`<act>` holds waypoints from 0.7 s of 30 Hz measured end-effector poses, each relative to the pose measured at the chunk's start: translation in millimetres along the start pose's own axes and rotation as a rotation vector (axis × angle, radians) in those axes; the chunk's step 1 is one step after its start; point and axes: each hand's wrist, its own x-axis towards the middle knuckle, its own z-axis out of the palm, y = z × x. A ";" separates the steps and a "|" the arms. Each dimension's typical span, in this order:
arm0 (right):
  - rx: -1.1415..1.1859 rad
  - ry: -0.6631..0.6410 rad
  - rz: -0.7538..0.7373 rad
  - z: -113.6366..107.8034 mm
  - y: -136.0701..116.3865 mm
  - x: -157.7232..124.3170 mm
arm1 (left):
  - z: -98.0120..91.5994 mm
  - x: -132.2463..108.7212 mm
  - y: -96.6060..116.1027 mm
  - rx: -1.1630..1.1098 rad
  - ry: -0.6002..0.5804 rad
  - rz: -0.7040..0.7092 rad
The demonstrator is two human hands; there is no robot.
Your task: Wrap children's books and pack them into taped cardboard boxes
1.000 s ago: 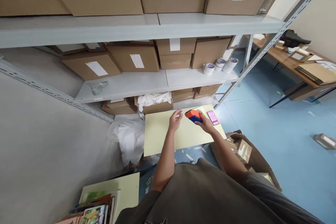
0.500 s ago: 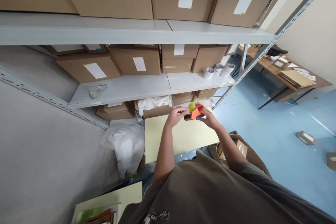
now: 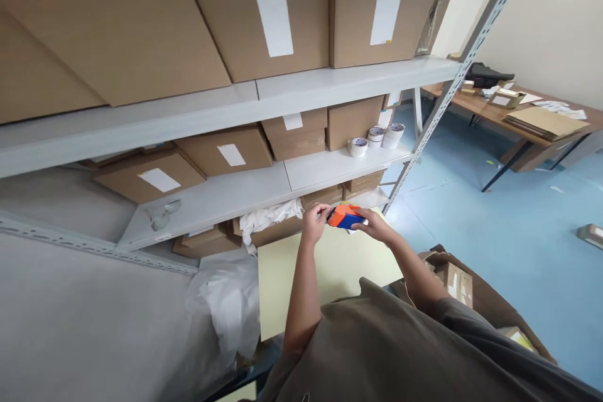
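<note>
An orange and blue tape dispenser [image 3: 347, 218] is held up over a pale yellow board [image 3: 287, 282]. My right hand [image 3: 375, 226] is wrapped round its right end. At the dark front end, my left hand [image 3: 315, 221] has thumb and fingers pinched together; it seems to be on the dispenser's tip or the tape's end, too small to make out. Only a sliver of the yellow tape roll shows behind the dispenser.
Metal shelving [image 3: 325, 85] in front bears cardboard boxes [image 3: 292, 25] and several white tape rolls [image 3: 375, 136]. Clear plastic sheeting [image 3: 226, 301] lies at left. An open carton [image 3: 494, 292] stands at my right, and a wooden table [image 3: 509, 119] stands beyond.
The dispenser has been turned in my right hand, so its blue side now shows and the yellow roll is mostly hidden. The camera view has shifted and tilted.
</note>
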 end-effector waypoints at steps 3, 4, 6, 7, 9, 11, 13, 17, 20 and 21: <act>0.016 0.008 -0.037 -14.7 9.3 8.9 | 13.9 9.0 18.4 0.130 0.123 0.040; 0.010 0.012 -0.060 -21.3 12.7 12.7 | 17.3 11.4 24.4 0.160 0.159 0.049; -0.001 0.009 -0.102 -36.0 20.7 21.1 | 22.3 16.4 34.8 0.200 0.243 0.058; -0.005 0.002 -0.116 -43.2 25.1 25.5 | 24.0 19.1 39.0 0.214 0.293 0.058; -0.010 -0.014 -0.132 -55.3 35.1 35.0 | 26.1 25.6 45.8 0.245 0.392 0.057; -0.017 -0.018 -0.136 -62.1 46.5 46.2 | 26.7 32.4 50.9 0.290 0.427 0.060; -0.035 -0.005 -0.135 -63.1 59.9 60.3 | 26.7 36.8 54.9 0.349 0.417 0.055; -0.168 0.073 -0.126 -54.8 91.6 100.7 | 28.5 26.4 57.4 0.331 0.526 -0.021; -0.265 0.096 -0.128 -47.3 115.3 141.1 | 28.8 3.8 52.8 0.287 0.611 -0.082; -0.282 0.087 -0.134 -44.9 122.2 156.0 | 27.7 -4.5 50.7 0.305 0.625 -0.105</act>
